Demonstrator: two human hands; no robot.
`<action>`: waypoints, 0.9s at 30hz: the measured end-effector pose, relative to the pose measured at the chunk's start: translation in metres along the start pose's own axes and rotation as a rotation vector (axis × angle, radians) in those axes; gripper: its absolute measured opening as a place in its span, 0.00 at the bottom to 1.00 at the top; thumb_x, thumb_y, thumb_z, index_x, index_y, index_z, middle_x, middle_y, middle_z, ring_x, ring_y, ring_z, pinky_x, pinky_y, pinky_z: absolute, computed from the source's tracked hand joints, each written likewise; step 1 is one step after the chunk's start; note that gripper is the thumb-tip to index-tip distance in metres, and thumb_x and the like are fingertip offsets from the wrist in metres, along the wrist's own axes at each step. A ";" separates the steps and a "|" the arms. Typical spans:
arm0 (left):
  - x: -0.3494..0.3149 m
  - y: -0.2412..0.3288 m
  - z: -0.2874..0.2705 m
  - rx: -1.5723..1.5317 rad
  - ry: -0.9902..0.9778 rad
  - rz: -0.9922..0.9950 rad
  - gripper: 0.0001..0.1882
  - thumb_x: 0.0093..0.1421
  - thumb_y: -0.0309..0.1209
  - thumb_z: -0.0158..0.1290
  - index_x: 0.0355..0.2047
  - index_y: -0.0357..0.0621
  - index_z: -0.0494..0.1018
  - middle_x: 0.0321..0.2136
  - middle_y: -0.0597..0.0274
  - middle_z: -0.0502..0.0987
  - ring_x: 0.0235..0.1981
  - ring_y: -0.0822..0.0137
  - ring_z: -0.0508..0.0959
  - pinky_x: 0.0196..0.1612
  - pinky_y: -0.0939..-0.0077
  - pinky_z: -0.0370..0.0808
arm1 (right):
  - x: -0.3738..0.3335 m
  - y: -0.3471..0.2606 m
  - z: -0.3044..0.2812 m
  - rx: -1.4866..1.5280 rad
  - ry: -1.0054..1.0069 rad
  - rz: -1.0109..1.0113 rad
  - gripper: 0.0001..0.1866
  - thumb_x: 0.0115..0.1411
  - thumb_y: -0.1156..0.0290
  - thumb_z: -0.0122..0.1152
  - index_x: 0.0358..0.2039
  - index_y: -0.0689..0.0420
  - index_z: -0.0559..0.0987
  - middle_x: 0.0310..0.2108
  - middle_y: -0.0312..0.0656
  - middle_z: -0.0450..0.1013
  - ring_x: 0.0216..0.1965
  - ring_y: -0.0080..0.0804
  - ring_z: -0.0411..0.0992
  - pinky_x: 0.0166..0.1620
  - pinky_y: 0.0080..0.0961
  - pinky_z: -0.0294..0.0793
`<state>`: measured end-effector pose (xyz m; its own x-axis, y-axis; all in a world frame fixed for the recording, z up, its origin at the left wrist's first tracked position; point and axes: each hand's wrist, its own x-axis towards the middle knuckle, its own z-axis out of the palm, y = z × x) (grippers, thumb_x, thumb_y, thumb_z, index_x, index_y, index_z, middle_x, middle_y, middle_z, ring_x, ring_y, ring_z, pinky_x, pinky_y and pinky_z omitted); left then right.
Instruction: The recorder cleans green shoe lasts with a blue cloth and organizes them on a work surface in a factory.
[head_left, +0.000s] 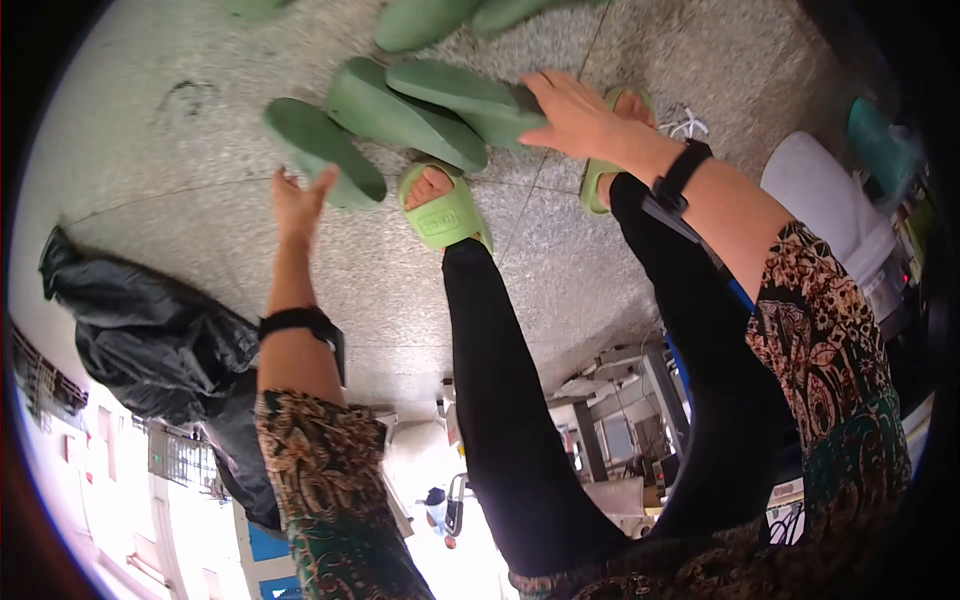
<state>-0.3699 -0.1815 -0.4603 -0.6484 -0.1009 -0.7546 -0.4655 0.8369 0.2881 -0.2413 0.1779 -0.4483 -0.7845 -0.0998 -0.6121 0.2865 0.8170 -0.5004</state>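
Observation:
Several dark green slippers lie on the floor in front of my feet; their straps are not clearly seen. My right hand [575, 115] spans the right end of one green slipper [450, 90], fingers at its far edge and thumb at its near edge. That slipper lies partly over another green slipper [395, 115]. To the left is a third green slipper [318, 145]. My left hand [300, 205] is at its near edge, thumb and fingers apart; whether it touches the slipper I cannot tell.
More green slippers [425, 22] lie farther off. My feet wear light green slide sandals [440, 215] close to the pile. A black plastic bag [160, 320] lies at the left on the speckled floor [330, 260]. At the right stands a pale grey object [820, 190] beside a teal one [880, 145].

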 end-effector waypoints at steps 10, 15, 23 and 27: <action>-0.057 0.047 0.016 0.034 -0.147 -0.014 0.23 0.40 0.44 0.60 0.31 0.38 0.77 0.28 0.54 0.79 0.29 0.60 0.79 0.37 0.67 0.73 | -0.006 -0.017 -0.036 0.342 -0.443 0.342 0.36 0.41 0.49 0.67 0.43 0.68 0.73 0.39 0.55 0.72 0.42 0.47 0.71 0.46 0.34 0.69; -0.170 0.112 -0.036 -0.252 -0.384 -0.016 0.17 0.43 0.35 0.58 0.30 0.33 0.74 0.26 0.53 0.78 0.29 0.65 0.77 0.34 0.72 0.74 | -0.105 -0.028 -0.133 1.062 -0.484 0.472 0.33 0.47 0.54 0.67 0.44 0.70 0.73 0.40 0.47 0.74 0.41 0.36 0.72 0.46 0.27 0.70; -0.335 0.309 -0.089 -0.773 -0.431 0.026 0.23 0.46 0.34 0.54 0.42 0.33 0.69 0.32 0.58 0.74 0.30 0.66 0.75 0.33 0.73 0.74 | -0.237 -0.042 -0.353 1.668 -0.329 0.264 0.31 0.55 0.59 0.60 0.56 0.60 0.63 0.48 0.41 0.68 0.49 0.30 0.67 0.52 0.28 0.67; -0.348 0.415 -0.037 -0.723 -0.625 0.176 0.24 0.49 0.36 0.53 0.44 0.34 0.69 0.33 0.57 0.75 0.30 0.65 0.76 0.34 0.72 0.74 | -0.309 0.020 -0.391 1.908 -0.108 0.143 0.31 0.61 0.47 0.47 0.49 0.64 0.68 0.40 0.43 0.72 0.40 0.31 0.73 0.44 0.29 0.73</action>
<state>-0.3593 0.1811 -0.0564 -0.4044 0.4730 -0.7828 -0.7854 0.2589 0.5622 -0.2081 0.4474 -0.0298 -0.6930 -0.1897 -0.6955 0.5303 -0.7877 -0.3136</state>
